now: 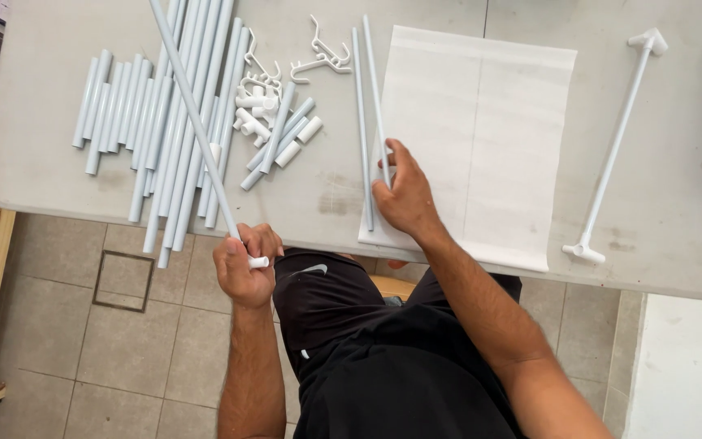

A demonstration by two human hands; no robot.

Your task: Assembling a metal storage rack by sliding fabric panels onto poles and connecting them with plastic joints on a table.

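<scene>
Assembly barely begun, most parts loose on the tabletop.
Left hand clenched around a long white tube; right hand pinching a thin white rod. One rod with end fittings already joined, far right; connectors unsorted between hands.

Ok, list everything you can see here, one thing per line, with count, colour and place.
Table: one, grey, under everything.
Long tubes: a pile, white, left, overhanging the edge.
Short tubes: a row, white, far left.
Connectors: a heap, white, middle.
Hooks: a few, white, top middle.
Fabric sheet: one, white, centre-right.
Thin rods: two, white, on the sheet's left edge.
Assembled rod: one, white, right.
Left hand: grip on one long tube.
Right hand: on the thin rods.
</scene>
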